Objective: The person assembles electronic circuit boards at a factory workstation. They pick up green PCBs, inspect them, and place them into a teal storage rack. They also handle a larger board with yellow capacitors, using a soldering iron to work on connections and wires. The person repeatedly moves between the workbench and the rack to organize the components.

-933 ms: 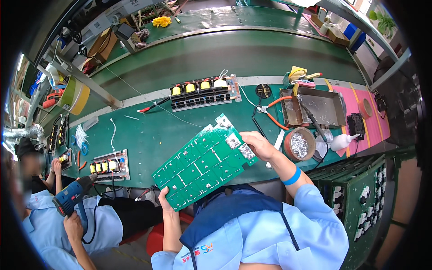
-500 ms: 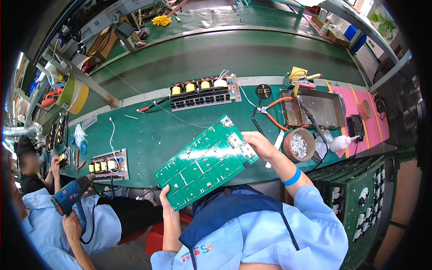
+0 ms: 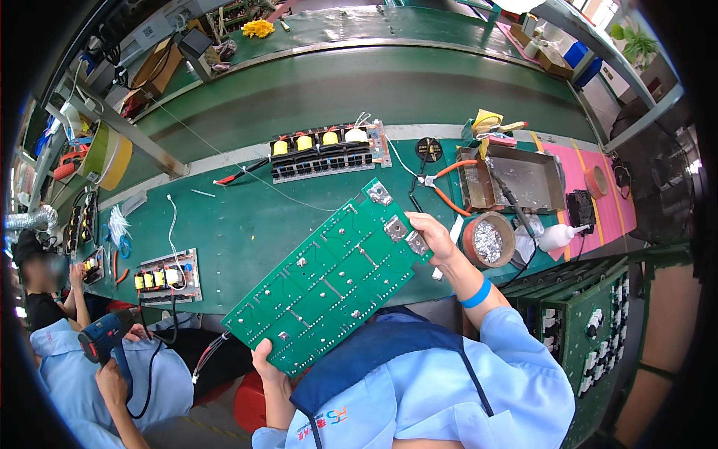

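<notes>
A green circuit board [image 3: 321, 288] is held tilted in front of me, its soldered side facing up. My left hand [image 3: 271, 368] grips the near left corner, thumb on top. At the far right end my right hand [image 3: 435, 238] holds the edge beside square metal pads; its other fingers are partly hidden under the board. A bundle of wires [image 3: 212, 355] hangs from the board's left end.
Beyond the board lies an assembly with yellow coils [image 3: 323, 153]; a smaller one [image 3: 168, 278] lies left. To the right are orange-handled cutters [image 3: 447, 196], a metal tray [image 3: 527, 179], a soldering iron [image 3: 508, 193] and a bowl of metal bits [image 3: 488, 241]. A co-worker holds a power drill [image 3: 106, 337].
The board has tilted and shifted a little left and toward me, and the bright glare on it is gone. Both hands keep their hold. The co-worker's drill has moved slightly down and left.
</notes>
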A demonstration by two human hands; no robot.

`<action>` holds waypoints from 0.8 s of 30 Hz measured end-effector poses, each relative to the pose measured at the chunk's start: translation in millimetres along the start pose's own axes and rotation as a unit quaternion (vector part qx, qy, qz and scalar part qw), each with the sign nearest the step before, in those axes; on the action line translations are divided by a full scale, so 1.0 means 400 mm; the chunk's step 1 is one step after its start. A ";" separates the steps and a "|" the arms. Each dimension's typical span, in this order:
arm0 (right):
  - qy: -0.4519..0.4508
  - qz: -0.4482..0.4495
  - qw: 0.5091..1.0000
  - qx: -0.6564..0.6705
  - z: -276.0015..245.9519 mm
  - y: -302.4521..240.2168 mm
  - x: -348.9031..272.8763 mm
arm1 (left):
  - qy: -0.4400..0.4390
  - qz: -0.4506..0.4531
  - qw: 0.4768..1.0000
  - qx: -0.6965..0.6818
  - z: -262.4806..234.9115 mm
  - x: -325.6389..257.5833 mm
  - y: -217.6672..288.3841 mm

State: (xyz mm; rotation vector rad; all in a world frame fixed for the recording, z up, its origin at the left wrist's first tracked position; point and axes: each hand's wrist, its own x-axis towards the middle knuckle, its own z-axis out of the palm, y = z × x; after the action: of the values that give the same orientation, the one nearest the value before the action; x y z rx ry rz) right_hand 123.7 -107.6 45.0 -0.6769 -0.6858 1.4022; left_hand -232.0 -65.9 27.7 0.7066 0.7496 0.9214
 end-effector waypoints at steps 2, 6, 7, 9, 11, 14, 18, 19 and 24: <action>0.014 -0.002 1.000 -0.005 -0.006 0.004 -0.005 | -0.006 0.010 1.000 -0.002 0.000 0.001 -0.004; 0.041 -0.019 0.996 -0.074 0.022 -0.009 0.003 | -0.004 0.023 1.000 -0.015 -0.003 0.005 -0.009; 0.044 -0.016 0.996 -0.078 0.023 -0.009 0.004 | -0.003 0.026 1.000 -0.016 -0.003 0.008 -0.008; 0.051 -0.010 0.995 -0.086 0.024 -0.007 0.002 | 0.005 0.031 0.999 -0.014 0.001 0.008 -0.004; 0.041 -0.010 0.996 -0.076 0.022 -0.006 0.002 | 0.002 0.028 1.000 -0.014 -0.010 0.009 -0.008; 0.013 0.000 0.997 -0.078 0.004 -0.004 0.001 | -0.003 0.031 0.999 -0.018 -0.017 0.014 -0.016; 0.003 -0.002 0.996 -0.089 0.001 0.001 -0.001 | -0.010 0.028 0.998 -0.058 -0.008 0.015 -0.011; 0.006 0.003 0.996 -0.084 0.005 0.000 -0.001 | -0.008 0.027 0.998 -0.060 -0.009 0.016 -0.011; 0.021 0.001 0.996 -0.088 0.010 -0.002 -0.006 | -0.016 0.019 0.997 -0.070 0.011 0.026 -0.003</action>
State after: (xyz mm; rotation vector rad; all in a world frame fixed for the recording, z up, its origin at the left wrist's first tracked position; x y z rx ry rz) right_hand 121.0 -109.8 48.0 -0.8431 -0.7825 1.3360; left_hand -223.9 -58.0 26.6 0.6119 0.6392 0.9856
